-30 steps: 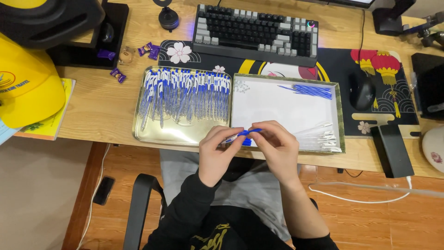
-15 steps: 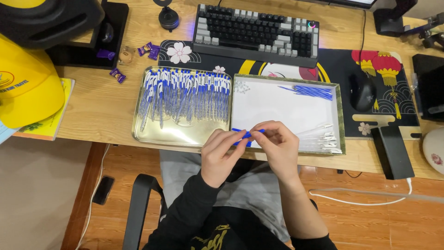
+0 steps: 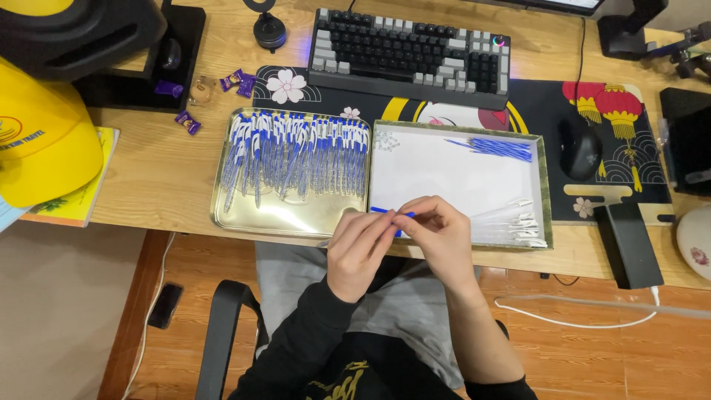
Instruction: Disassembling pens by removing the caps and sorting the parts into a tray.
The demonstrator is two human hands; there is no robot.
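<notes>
Blue slim plastic pen (image 3: 389, 213) is pinched by left hand (image 3: 361, 252) and right hand (image 3: 441, 233) over white tray (image 3: 437, 174).

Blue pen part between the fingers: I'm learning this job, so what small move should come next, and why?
Probably push the blue pen part home, since both the left hand and right hand pinch it over the white box, then lay it with the finished pens in the metal tray.
</notes>
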